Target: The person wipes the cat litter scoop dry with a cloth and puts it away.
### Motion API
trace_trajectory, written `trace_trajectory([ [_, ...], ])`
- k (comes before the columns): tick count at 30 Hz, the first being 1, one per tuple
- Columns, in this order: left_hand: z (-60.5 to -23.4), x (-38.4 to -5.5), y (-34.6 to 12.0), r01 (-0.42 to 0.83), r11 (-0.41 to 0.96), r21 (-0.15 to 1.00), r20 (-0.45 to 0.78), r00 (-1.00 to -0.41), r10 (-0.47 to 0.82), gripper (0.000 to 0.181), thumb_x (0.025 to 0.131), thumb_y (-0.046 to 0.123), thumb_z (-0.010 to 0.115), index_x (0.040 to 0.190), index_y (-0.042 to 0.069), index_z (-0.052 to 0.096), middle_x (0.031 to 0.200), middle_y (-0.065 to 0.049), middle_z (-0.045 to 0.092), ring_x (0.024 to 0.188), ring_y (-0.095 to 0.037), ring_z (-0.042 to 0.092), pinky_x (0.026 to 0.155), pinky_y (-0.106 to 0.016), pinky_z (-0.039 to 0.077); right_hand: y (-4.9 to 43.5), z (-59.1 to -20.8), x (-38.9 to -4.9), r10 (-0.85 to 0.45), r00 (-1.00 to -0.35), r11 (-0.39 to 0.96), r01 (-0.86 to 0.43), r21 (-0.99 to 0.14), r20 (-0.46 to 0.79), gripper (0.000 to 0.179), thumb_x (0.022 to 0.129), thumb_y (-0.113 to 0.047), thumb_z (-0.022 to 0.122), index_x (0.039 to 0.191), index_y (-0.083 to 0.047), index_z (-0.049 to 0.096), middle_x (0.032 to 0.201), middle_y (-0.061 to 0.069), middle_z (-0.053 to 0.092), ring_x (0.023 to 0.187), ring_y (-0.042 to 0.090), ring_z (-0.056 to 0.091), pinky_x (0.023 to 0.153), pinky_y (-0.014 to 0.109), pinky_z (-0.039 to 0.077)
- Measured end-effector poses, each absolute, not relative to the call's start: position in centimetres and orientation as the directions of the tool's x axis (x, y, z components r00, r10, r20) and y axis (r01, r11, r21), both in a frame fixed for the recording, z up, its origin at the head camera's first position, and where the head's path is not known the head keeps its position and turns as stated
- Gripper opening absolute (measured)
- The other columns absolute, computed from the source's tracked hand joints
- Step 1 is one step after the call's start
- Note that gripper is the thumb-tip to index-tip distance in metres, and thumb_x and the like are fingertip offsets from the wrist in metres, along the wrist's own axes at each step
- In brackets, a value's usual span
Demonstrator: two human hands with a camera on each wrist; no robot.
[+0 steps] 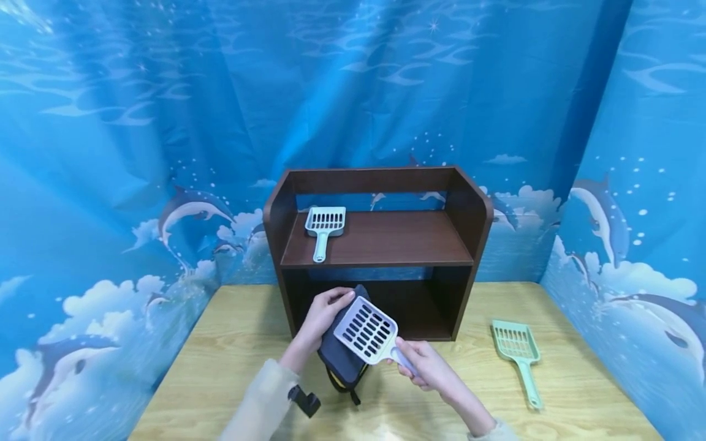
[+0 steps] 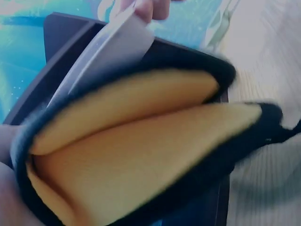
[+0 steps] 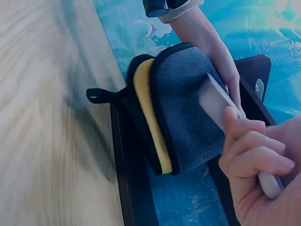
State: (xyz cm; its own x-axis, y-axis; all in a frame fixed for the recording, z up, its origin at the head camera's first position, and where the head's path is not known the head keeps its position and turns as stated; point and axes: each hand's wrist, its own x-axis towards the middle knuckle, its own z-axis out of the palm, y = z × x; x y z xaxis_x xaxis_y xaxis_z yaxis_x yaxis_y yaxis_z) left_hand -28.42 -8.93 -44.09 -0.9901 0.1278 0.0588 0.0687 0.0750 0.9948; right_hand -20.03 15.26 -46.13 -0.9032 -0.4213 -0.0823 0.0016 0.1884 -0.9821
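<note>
My left hand [image 1: 324,313] grips a folded cleaning cloth [image 3: 188,80] by its upper edge, above the table. The cloth is dark grey-blue outside and yellow inside, with black edging and a hanging loop; the left wrist view looks into its yellow folds [image 2: 141,155]. In my right hand [image 1: 427,367], fingers curl round the handle of a pale lilac litter scoop [image 1: 368,331]. The slotted scoop head lies against or just in front of the cloth's outer face; the views do not settle contact. Part of the left fingers is hidden behind the cloth.
Behind the hands stands a dark brown two-tier shelf [image 1: 380,236]. A light blue litter scoop [image 1: 325,222] lies on its upper board, at the left. A green litter scoop [image 1: 516,343] lies on the wooden table [image 1: 231,355] at the right. Blue dolphin-print curtains [image 1: 331,92] surround the table.
</note>
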Motion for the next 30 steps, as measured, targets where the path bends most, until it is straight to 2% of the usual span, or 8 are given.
trace_trajectory([
  [5, -43.8, -29.3, -9.3, 0.211, 0.227, 0.951, 0.142, -0.948, 0.286, 0.029, 0.097, 0.028, 0.069, 0.115, 0.006, 0.074, 0.105, -0.005, 0.074, 0.09, -0.011, 0.063, 0.082, -0.026, 0.048, 15.3, -46.1, -20.1, -0.464, -0.88, 0.259, -0.031, -0.965, -0.097, 0.049, 0.11, -0.033, 0.041, 0.11, 0.01, 0.065, 0.065, -0.003, 0.052, 0.045, 0.002, 0.033, 0.04, 0.016, 0.024],
  [9, -43.1, -29.3, -9.2, 0.333, 0.334, 0.882, 0.148, -0.868, 0.474, 0.022, 0.097, 0.032, 0.068, 0.109, 0.015, 0.076, 0.108, 0.001, 0.073, 0.098, -0.013, 0.062, 0.091, -0.034, 0.046, 15.4, -46.0, -20.2, -0.506, -0.855, 0.273, -0.028, -0.962, -0.119, 0.046, 0.109, -0.032, 0.043, 0.108, 0.008, 0.066, 0.066, -0.003, 0.054, 0.045, 0.001, 0.034, 0.04, 0.015, 0.023],
  [14, -41.9, -29.0, -8.3, 0.46, 0.418, 0.784, 0.092, -0.751, 0.654, 0.016, 0.097, 0.035, 0.069, 0.105, 0.023, 0.077, 0.102, 0.012, 0.073, 0.096, -0.009, 0.062, 0.09, -0.033, 0.047, 15.2, -45.7, -20.4, -0.55, -0.825, 0.296, -0.048, -0.954, -0.129, 0.045, 0.108, -0.034, 0.046, 0.105, 0.005, 0.069, 0.065, -0.003, 0.054, 0.044, 0.002, 0.031, 0.039, 0.016, 0.021],
  [19, -41.2, -28.8, -7.4, 0.555, 0.408, 0.725, 0.054, -0.637, 0.769, 0.011, 0.096, 0.032, 0.07, 0.102, 0.026, 0.076, 0.096, 0.016, 0.072, 0.093, -0.004, 0.061, 0.089, -0.027, 0.047, 14.6, -45.9, -20.5, -0.564, -0.818, 0.313, -0.081, -0.946, -0.117, 0.044, 0.108, -0.032, 0.048, 0.101, 0.005, 0.07, 0.066, -0.001, 0.058, 0.044, 0.002, 0.034, 0.04, 0.016, 0.022],
  [21, -41.1, -28.7, -7.2, 0.56, 0.405, 0.723, 0.028, -0.61, 0.792, 0.01, 0.096, 0.033, 0.07, 0.102, 0.027, 0.076, 0.095, 0.017, 0.072, 0.093, -0.003, 0.061, 0.089, -0.026, 0.047, 14.4, -46.0, -20.5, -0.563, -0.819, 0.321, -0.094, -0.942, -0.11, 0.044, 0.108, -0.03, 0.049, 0.099, 0.007, 0.07, 0.065, 0.0, 0.058, 0.044, 0.003, 0.036, 0.04, 0.016, 0.024],
  [24, -41.2, -28.6, -7.4, 0.53, 0.414, 0.74, 0.003, -0.619, 0.786, 0.009, 0.097, 0.034, 0.069, 0.101, 0.03, 0.076, 0.094, 0.017, 0.072, 0.093, -0.004, 0.061, 0.089, -0.027, 0.047, 14.2, -46.1, -20.5, -0.563, -0.821, 0.329, -0.11, -0.938, -0.101, 0.044, 0.108, -0.029, 0.049, 0.098, 0.009, 0.069, 0.064, 0.0, 0.057, 0.045, 0.004, 0.037, 0.041, 0.016, 0.025],
  [30, -41.4, -28.7, -9.0, 0.433, 0.419, 0.798, 0.017, -0.712, 0.702, 0.011, 0.096, 0.035, 0.069, 0.102, 0.029, 0.076, 0.098, 0.014, 0.072, 0.096, -0.009, 0.062, 0.091, -0.035, 0.047, 14.9, -46.0, -20.5, -0.575, -0.814, 0.323, -0.135, -0.937, -0.081, 0.045, 0.109, -0.029, 0.047, 0.101, 0.008, 0.071, 0.063, -0.001, 0.053, 0.046, 0.003, 0.035, 0.041, 0.016, 0.025],
])
